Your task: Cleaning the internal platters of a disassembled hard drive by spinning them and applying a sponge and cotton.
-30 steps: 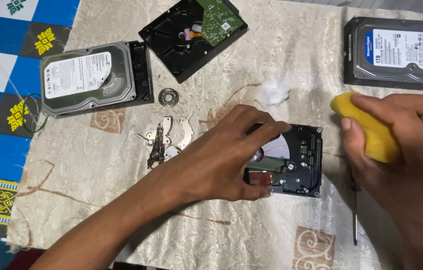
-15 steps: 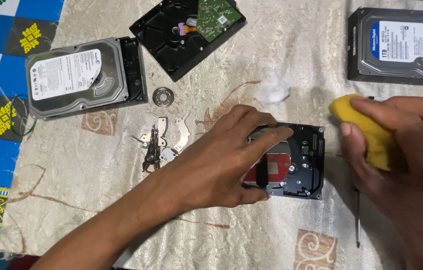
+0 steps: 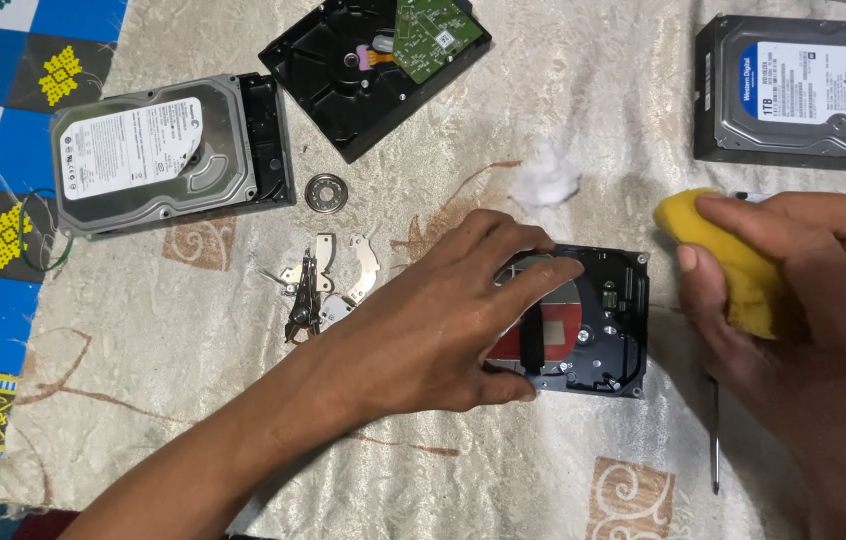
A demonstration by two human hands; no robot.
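Head view, only one there is. An opened drive (image 3: 583, 320) is seen a bit right of centre on the cream cloth (image 3: 193, 420), lid off, platter exposed. It's being pinned down by the left hand (image 3: 443, 320): fingers are spread over the platter, thumb is hooked along the drive's near edge, so it's gripped rather than pinched.

At 3 o'clock from the drive, a yellow handle (image 3: 718, 260) is wrapped tight by the right hand (image 3: 813, 330), fingers curled shut around it. A thin metal shaft (image 3: 714, 435) is seen below that hand, lying toward 6 o'clock.

At 12 o'clock from the drive, just beyond the fingertips, a white cotton wad (image 3: 546, 182) is sitting. Loose metal brackets (image 3: 328, 285) are scattered at 9 o'clock, with a small ring (image 3: 326, 192) up past them. A silver-topped drive (image 3: 158, 150) is parked at 10 o'clock, a flipped black one with a green board (image 3: 373, 60) at 11, and a blue-labelled drive (image 3: 803, 90) at 1.
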